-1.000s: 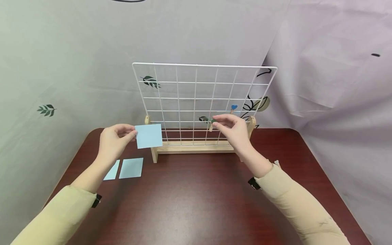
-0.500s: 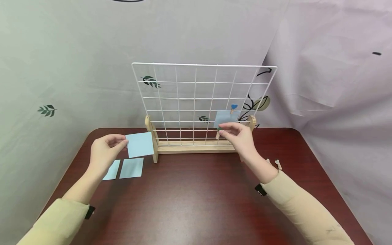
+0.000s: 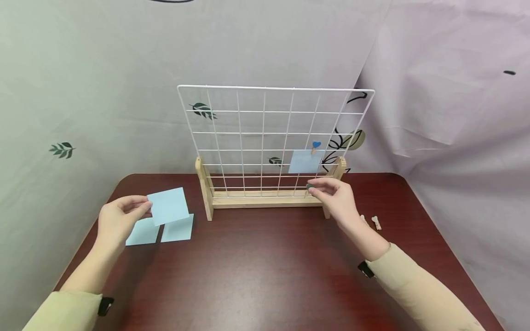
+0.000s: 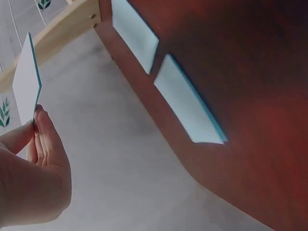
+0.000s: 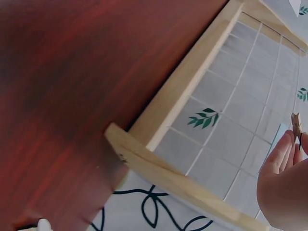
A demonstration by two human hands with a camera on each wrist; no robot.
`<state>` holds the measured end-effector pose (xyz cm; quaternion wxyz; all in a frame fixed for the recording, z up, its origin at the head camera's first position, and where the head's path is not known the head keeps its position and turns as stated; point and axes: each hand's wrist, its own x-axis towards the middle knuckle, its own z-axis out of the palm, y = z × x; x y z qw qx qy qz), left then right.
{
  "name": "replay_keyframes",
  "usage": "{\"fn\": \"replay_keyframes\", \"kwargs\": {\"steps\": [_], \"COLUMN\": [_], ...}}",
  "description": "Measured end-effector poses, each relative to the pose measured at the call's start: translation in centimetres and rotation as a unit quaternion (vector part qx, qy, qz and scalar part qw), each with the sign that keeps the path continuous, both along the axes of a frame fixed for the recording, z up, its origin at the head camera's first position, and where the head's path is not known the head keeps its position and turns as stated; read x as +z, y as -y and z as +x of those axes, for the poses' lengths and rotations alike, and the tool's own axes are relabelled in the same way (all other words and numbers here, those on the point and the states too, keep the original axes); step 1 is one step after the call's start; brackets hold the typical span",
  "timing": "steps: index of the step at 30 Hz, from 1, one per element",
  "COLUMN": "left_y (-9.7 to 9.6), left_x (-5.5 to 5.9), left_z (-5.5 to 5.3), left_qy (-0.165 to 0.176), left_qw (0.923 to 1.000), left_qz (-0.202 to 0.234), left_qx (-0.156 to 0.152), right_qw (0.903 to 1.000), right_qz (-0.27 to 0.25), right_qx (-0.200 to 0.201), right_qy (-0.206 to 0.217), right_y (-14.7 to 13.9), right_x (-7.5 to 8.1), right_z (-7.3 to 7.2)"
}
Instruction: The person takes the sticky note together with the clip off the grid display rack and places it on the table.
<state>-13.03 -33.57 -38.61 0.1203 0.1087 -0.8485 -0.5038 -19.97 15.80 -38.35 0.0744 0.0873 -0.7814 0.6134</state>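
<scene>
Over the left of the table, my left hand (image 3: pixel 118 218) pinches a light blue paper square (image 3: pixel 169 207) by its edge, apart from two more squares lying below. In the left wrist view the held paper (image 4: pixel 26 79) appears nearly edge-on. My right hand (image 3: pixel 337 202) pinches a small wooden clothespin (image 5: pixel 296 123) with a green top, in front of the lower right of a white wire grid (image 3: pixel 263 133). On that grid hangs another light blue paper square (image 3: pixel 304 162), clipped by a clothespin with a blue heart (image 3: pixel 316 145).
The grid stands in a wooden base (image 3: pixel 265 201) towards the table's back. Two paper squares, one on the left (image 3: pixel 141 232) and one on the right (image 3: pixel 178 230), lie flat side by side. Small pale clothespins (image 3: pixel 376 223) lie beyond my right forearm. A patterned cloth (image 3: pixel 103 92) hangs behind.
My left hand has carried the paper square left and down. My right hand has moved right and down with its clothespin, uncovering the paper clipped on the grid.
</scene>
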Motion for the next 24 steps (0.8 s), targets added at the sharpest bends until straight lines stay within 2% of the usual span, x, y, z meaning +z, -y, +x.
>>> {"fn": "replay_keyframes", "kwargs": {"steps": [5,12,20,24], "left_y": [1.6,3.7,6.8,7.8], "left_x": [-0.8,-2.0,-2.9,-3.2], "left_z": [0.9,2.4,3.6,3.9], "left_qy": [0.006,0.061,0.089,0.118], "left_qw": [0.9991,0.9978,0.9959,0.9928], "left_qz": [0.042,-0.019,0.01,-0.018], "left_qx": [0.003,0.018,-0.007,-0.011], "right_qw": [0.9999,0.9994,0.997,0.995], "right_qz": [0.006,0.016,0.037,0.056], "right_qx": [-0.006,-0.019,-0.053,-0.066], "right_qy": [0.011,0.024,0.043,0.049], "right_y": [-1.0,-2.6,-4.8,-5.9], "right_x": [-0.8,-2.0,-2.9,-3.3], "right_z": [0.4,0.9,1.6,1.8]}}
